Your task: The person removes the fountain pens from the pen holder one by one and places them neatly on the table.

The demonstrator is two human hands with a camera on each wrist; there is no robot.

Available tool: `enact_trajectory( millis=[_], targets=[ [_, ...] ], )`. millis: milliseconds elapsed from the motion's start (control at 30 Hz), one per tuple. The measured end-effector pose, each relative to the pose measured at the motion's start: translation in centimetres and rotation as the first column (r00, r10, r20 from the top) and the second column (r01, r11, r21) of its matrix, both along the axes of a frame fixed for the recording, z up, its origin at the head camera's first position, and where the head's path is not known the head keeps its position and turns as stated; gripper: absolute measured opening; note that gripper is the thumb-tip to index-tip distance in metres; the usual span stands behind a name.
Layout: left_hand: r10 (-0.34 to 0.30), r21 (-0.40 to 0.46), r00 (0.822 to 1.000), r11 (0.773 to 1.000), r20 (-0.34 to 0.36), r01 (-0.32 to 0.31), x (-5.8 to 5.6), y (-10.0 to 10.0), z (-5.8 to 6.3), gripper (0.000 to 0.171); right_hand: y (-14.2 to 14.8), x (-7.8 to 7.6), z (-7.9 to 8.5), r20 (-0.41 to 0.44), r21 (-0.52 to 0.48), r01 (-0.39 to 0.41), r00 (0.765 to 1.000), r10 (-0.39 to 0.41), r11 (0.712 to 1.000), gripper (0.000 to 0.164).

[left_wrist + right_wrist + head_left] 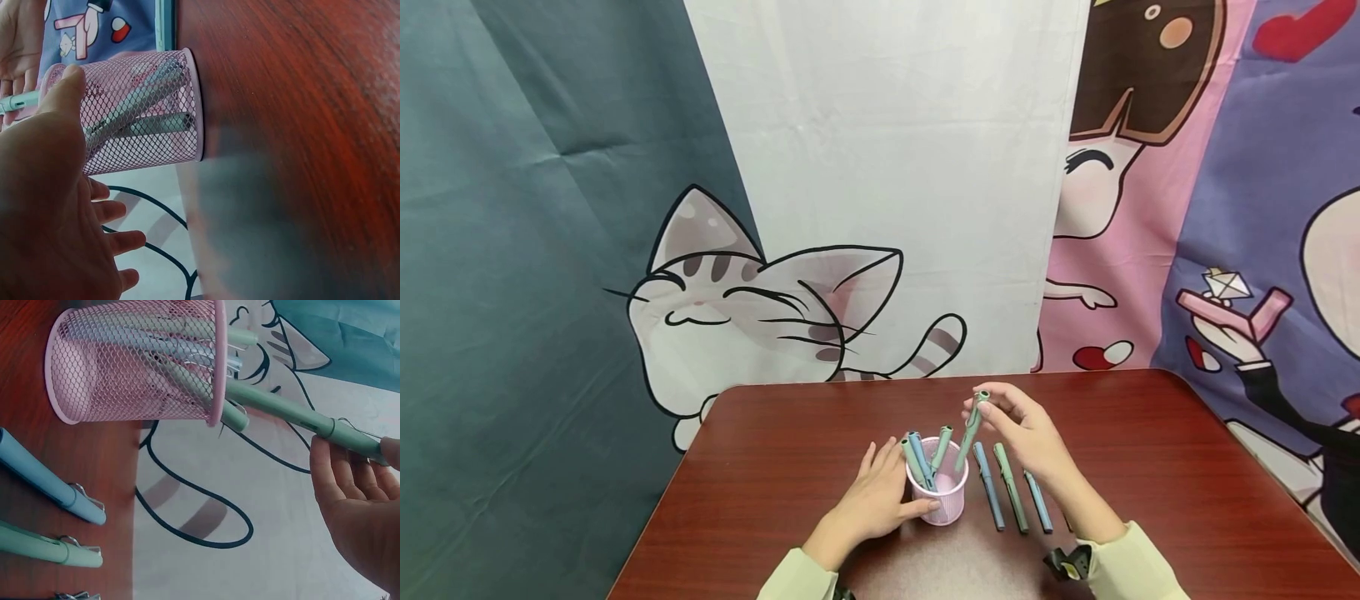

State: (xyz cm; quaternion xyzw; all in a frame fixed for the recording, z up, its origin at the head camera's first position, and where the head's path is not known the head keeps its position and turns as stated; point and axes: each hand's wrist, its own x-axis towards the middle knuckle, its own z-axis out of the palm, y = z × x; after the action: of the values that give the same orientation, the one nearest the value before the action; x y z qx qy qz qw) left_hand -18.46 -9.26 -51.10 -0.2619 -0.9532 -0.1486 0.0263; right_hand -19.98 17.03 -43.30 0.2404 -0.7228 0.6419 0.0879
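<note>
My right hand [1030,433] pinches a green clip pen [972,427] near its top end. In the right wrist view, the pen's lower end reaches the rim of a pink mesh pen holder [134,394]. Several green and blue pens lean inside this holder, including a blue pen [920,457] and a green pen [941,450]. On the holder's left, my left hand [874,497] lies with fingers extended. Its thumb [65,90] touches the holder's side near the rim in the left wrist view, while the other fingers stretch past it.
Right of the holder, a blue pen [989,487], a green pen [1012,490] and another blue pen [1038,502] lie in a row on the reddish-brown table [760,475]. My right forearm partly covers the row's right end. A printed cloth [895,167] hangs behind the table.
</note>
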Motion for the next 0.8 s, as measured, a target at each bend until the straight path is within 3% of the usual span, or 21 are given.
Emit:
enact_trajectory(
  millis=[133, 500, 800],
  targets=[
    [0.005, -0.013, 1.000, 1.000, -0.012, -0.005, 0.0, 0.0, 0.1, 0.098, 0.5, 0.1, 0.1, 0.018, -0.043, -0.007, 1.000, 0.007, 0.999, 0.027],
    [0.010, -0.013, 0.999, 1.000, -0.037, -0.010, 0.0, 0.1, -0.2, 0.102, 2.2, 0.4, 0.0, 0.129, -0.080, 0.082, 0.989, -0.071, 0.993, 0.030],
    [0.026, -0.016, 0.999, 1.000, -0.027, -0.026, 0.2, 0.1, 0.0, 0.103, 3.1, 0.8, -0.7, 0.236, -0.068, 0.048, 0.971, -0.031, 0.997, 0.036]
  ],
)
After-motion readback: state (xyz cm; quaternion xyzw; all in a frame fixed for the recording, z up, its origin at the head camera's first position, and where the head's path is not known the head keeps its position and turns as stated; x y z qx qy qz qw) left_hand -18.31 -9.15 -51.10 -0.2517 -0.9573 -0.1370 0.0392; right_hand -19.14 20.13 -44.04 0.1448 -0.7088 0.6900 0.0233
